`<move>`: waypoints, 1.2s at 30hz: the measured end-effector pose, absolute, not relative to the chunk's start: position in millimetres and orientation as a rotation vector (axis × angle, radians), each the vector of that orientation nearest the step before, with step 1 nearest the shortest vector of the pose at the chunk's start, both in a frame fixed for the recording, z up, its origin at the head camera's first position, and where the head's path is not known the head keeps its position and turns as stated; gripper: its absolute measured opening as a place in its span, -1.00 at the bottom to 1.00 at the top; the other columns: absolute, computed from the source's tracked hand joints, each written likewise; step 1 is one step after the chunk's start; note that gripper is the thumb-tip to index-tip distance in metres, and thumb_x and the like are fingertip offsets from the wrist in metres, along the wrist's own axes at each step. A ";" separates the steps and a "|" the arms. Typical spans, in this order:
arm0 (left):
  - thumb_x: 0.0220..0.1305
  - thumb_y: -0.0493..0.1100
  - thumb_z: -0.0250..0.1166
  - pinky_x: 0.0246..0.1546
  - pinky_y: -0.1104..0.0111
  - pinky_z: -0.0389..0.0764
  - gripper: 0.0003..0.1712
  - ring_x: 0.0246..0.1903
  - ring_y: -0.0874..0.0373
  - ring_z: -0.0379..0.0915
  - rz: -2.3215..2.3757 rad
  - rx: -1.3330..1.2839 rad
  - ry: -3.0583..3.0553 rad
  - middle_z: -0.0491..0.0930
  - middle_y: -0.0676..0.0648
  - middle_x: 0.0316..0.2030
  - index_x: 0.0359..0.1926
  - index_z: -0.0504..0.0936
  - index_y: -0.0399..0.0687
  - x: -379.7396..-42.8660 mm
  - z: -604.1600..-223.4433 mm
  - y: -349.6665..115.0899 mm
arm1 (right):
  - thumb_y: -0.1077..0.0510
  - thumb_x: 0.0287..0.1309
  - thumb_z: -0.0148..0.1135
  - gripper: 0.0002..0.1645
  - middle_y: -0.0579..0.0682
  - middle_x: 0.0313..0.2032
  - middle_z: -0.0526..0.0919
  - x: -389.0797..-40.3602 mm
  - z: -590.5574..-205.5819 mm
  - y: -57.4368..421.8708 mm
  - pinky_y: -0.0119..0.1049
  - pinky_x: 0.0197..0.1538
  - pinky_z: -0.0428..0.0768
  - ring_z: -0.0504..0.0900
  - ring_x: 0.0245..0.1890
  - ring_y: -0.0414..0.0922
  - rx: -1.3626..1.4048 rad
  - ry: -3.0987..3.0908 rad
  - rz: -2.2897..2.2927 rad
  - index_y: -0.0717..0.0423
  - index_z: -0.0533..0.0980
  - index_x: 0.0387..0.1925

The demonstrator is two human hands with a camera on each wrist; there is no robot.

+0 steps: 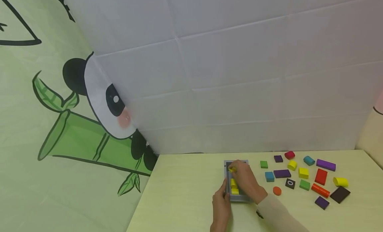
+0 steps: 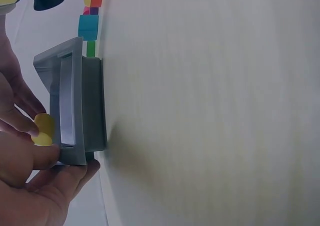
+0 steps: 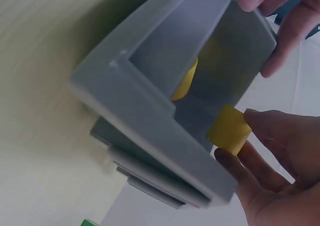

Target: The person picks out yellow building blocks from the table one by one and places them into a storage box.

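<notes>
A deep grey plastic box stands on the table in front of me, its opening upward. My left hand grips its left side, thumb over the rim and fingers outside, as the left wrist view shows. Over the far end of the opening, my right hand pinches a short yellow block with rounded sides between thumb and fingers. Inside the box lie a yellow block and another yellow block nearer to me. My right hand and forearm hide part of the box's interior.
Several coloured blocks lie scattered right of the box, among them a blue block, an orange disc, a red cylinder, a purple bar and a dark flat block. A white cloth wall rises behind the table.
</notes>
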State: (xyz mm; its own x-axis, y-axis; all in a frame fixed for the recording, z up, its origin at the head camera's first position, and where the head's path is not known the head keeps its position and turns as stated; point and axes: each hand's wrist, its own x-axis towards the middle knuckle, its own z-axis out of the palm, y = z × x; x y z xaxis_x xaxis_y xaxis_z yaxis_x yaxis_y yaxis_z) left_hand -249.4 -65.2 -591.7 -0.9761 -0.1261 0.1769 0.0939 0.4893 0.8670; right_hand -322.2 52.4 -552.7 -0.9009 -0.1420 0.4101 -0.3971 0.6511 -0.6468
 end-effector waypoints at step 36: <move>0.12 -0.48 0.16 -0.08 0.24 0.53 -0.36 0.01 0.19 0.28 -1.429 0.029 -2.513 0.41 -0.07 0.09 0.21 0.36 0.03 -250.5 -592.7 -65.7 | 0.44 -0.08 0.21 -0.75 0.05 -0.29 0.58 -339.7 -581.7 39.4 -0.08 -0.10 0.57 0.51 -0.20 -0.03 0.423 -2.680 0.968 0.18 0.58 -0.30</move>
